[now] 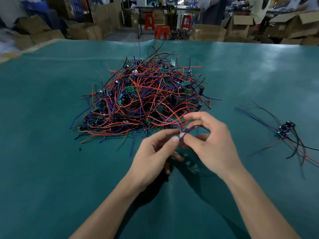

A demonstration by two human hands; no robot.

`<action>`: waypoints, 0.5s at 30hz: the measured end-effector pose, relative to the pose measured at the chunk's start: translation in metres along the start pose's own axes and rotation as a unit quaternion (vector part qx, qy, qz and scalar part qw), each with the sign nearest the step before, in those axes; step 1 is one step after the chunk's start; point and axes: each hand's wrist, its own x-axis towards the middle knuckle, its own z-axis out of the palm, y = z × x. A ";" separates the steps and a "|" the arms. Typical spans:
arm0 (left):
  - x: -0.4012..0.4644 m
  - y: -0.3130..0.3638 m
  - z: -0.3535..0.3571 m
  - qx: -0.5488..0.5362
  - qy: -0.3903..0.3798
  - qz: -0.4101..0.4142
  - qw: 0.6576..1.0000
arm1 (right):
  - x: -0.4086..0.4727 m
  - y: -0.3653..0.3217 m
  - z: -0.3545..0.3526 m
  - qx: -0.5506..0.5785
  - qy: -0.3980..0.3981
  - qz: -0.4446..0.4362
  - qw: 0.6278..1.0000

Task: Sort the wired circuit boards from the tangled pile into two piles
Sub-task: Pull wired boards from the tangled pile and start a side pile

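A wide desk covered in a smooth teal-green mat carries a large tangled pile of small green circuit boards with red, blue and black wires, heaped at the middle of the mat and reaching toward its far edge. Well apart from it, at the right side of the desk, lies a small sorted bundle of dark boards with long blue, black and red leads, the boards clustered together and the leads fanning out toward both the far left and the near right.

Both hands meet just in front of the near right edge of the big pile, raised a little above the mat. The left hand pinches with thumb and forefinger, its other fingers curled underneath. The right hand has its fingers curled, thumb and forefinger closed on the same item. Between the two sets of fingertips is a single small wired board with a purple-blue lead; the board itself is tiny and partly hidden, so its details cannot be made out. A red wire from the pile arcs over toward the right hand's forefinger.

Beyond the desk stand red plastic stools and stacked brown cardboard boxes.
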 end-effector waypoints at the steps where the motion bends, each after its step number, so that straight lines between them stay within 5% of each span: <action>1: 0.000 0.001 -0.001 0.003 0.016 0.003 1.000 | -0.001 -0.001 0.003 -0.006 -0.003 -0.004 1.000; 10: 0.005 -0.002 -0.010 0.021 0.053 -0.009 0.998 | -0.008 -0.005 0.012 0.046 -0.080 -0.013 0.996; 15: 0.006 0.001 -0.012 -0.068 0.048 0.003 0.996 | -0.002 0.001 0.009 0.000 -0.080 0.032 0.996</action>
